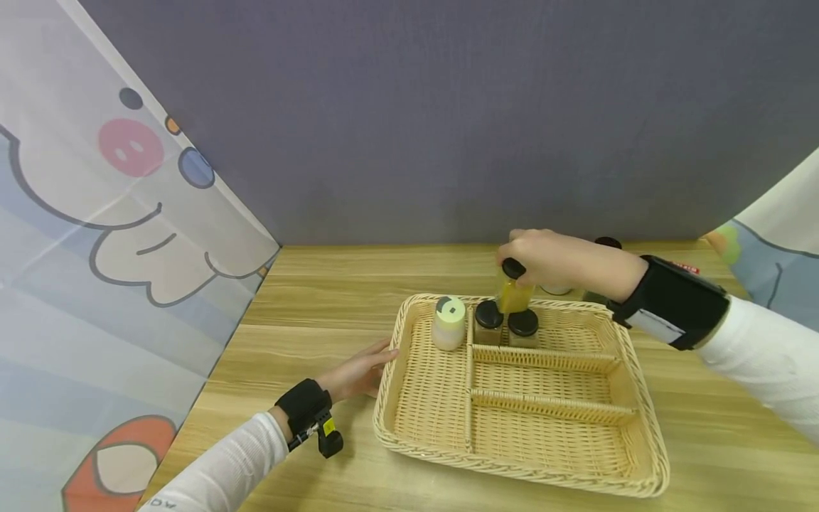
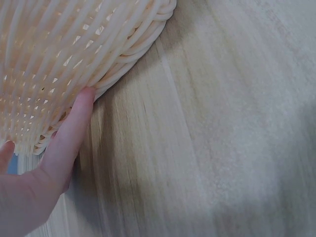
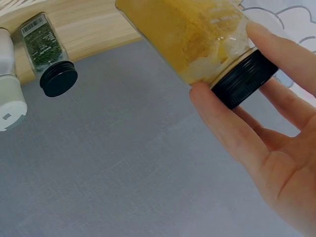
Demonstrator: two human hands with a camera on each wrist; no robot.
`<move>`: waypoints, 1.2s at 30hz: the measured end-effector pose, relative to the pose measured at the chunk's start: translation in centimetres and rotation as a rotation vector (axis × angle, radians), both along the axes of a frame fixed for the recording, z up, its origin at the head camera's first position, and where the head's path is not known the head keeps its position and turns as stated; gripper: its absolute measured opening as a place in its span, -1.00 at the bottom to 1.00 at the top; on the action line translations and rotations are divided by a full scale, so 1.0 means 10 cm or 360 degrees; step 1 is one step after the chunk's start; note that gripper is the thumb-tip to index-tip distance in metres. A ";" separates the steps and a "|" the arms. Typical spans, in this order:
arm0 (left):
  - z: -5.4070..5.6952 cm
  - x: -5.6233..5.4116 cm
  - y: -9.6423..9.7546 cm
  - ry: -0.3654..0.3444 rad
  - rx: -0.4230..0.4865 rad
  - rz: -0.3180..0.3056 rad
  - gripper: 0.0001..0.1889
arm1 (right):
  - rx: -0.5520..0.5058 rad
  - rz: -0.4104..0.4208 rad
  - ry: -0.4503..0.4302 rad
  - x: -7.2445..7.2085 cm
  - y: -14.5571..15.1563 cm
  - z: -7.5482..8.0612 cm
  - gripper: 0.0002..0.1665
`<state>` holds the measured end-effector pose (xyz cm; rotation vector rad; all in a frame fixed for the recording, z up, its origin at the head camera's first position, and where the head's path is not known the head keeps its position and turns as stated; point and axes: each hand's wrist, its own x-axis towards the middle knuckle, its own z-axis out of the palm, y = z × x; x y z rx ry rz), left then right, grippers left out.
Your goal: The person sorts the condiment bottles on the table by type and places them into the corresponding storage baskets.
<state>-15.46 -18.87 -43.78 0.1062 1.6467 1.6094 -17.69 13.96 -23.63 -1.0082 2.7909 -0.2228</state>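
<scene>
1. We see a wood-grained bench [image 1: 320, 284], a grey wall [image 1: 448, 128] above, printed cloth [image 1: 57, 206] at left.
2. One basket [image 1: 525, 474], lower centre, has four compartments: one bottle [image 1: 448, 333] left, two dark-lidded jars [image 1: 488, 325] upper right.
3. Our right grip [image 1: 534, 250] pinches one yellow jar [image 1: 514, 297] near its lid [image 3: 245, 78], right of centre.
4. Our left grip [image 1: 360, 372], fingers spread, touches the basket's left side.
5. One green jar [image 3: 43, 44], one white bottle [image 3: 11, 96]: right wrist view, upper left.

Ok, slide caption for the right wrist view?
Right hand holds a yellow-filled jar near its black lid.
</scene>
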 end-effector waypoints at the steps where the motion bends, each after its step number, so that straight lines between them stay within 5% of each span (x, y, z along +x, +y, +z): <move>1: 0.00 0.00 0.00 -0.0001 -0.0001 -0.0001 -0.39 | -0.0008 0.0003 0.0002 0.01 0.00 0.00 -0.66; 36: -0.01 -0.04 -0.01 -0.0021 0.0014 -0.0003 -0.37 | -0.0012 0.0162 0.0035 0.39 -0.17 -0.07 -0.58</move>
